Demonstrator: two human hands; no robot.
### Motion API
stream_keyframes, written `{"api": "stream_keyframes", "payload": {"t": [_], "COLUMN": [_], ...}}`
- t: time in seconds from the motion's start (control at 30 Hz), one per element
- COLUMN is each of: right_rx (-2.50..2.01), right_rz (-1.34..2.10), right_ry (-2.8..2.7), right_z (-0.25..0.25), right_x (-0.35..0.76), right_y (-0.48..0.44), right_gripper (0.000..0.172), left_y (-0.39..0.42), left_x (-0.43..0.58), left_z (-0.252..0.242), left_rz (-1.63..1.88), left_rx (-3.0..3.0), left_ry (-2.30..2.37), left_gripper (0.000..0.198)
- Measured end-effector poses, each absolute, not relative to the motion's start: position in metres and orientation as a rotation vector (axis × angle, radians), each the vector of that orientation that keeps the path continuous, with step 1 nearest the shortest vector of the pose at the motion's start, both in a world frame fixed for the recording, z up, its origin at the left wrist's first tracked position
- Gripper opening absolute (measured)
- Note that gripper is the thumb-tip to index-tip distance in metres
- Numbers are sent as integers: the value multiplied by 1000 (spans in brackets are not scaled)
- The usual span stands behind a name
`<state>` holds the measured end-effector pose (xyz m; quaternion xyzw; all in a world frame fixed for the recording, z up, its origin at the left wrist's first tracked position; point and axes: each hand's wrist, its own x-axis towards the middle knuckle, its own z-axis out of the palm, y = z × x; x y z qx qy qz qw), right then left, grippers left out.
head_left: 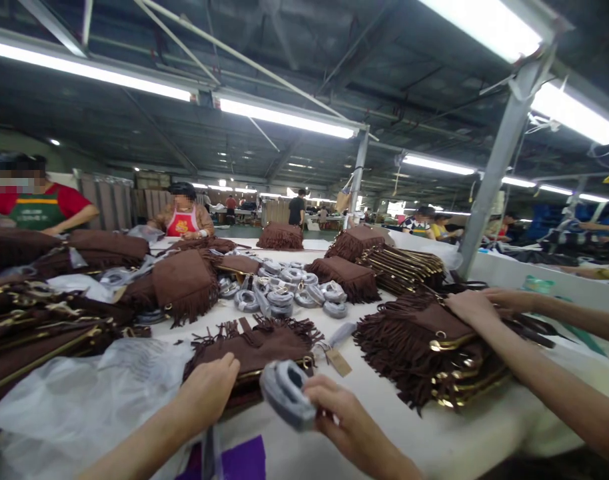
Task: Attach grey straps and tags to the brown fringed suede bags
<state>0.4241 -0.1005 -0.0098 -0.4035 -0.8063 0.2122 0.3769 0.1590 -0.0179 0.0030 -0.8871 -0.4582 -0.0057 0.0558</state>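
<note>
A brown fringed bag [264, 343] with a gold-toned frame edge lies on the white table in front of me. My left hand [215, 381] is at its near left edge, fingers curled onto it. My right hand [342, 413] pinches a grey coil wrapped in clear plastic [287, 393], apparently a rolled strap, and holds it above the table by the bag's near edge. A tan tag [338, 362] lies to the right of the bag. Beyond the bag is a heap of similar wrapped coils [284, 287].
A co-worker's hands [477, 308] rest on a stack of fringed bags [409, 340] at right. More bags [39, 333] and plastic sheeting [94, 387] crowd the left. Purple material [244, 460] lies at the near edge. A metal post [499, 160] rises at right; people work across the table.
</note>
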Motion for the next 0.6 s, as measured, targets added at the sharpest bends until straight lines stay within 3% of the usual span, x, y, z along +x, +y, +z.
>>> {"api": "stream_keyframes", "payload": {"t": [0.17, 0.33, 0.43, 0.6], "right_rx": [-1167, -1575, -1719, -1353], "right_rz": [299, -27, -148, -207], "right_ry": [-2415, -2278, -2223, -2497], "right_z": [-14, -10, -14, -39], "right_x": [397, 357, 324, 301], "right_y": [-104, -62, -32, -22], "right_gripper": [25, 10, 13, 30], "left_y": [-14, -14, -14, -8], "left_x": [159, 159, 161, 153], "left_z": [20, 18, 13, 0], "left_rz": [-172, -129, -124, -97], "left_rx": [-2644, -2625, -2644, -2664], "left_ry": [-1437, -1362, -1379, -1413], "left_gripper": [28, 36, 38, 41]}}
